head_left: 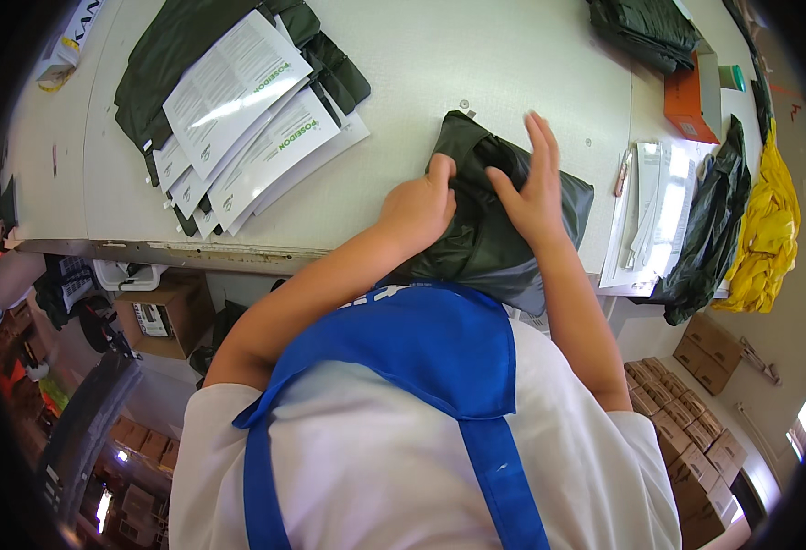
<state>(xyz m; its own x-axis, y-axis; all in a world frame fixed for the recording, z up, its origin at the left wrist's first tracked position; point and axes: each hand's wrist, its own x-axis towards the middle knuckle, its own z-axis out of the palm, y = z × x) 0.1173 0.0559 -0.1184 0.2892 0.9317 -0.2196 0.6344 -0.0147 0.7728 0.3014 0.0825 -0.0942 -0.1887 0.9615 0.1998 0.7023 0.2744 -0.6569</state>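
Note:
A folded dark green garment [487,240] of smooth, slightly shiny cloth lies at the table's front edge, close against my blue apron. My left hand [421,203] is closed at its left side, thumb and fingers pinching a fold of the cloth. Over the right part is my right hand [533,194], open, with the thumb apart and the fingers stretched away from me. Whether its palm touches the cloth I cannot tell. The garment's near end is partly hidden by the apron.
More dark green garments [183,60] lie at left with printed white sheets [238,96] on them. Rightward are papers [641,211], dark plastic [719,215], yellow plastic [765,229], an orange box [691,101] and another green bundle [646,32]. Cardboard boxes [687,431] stand below.

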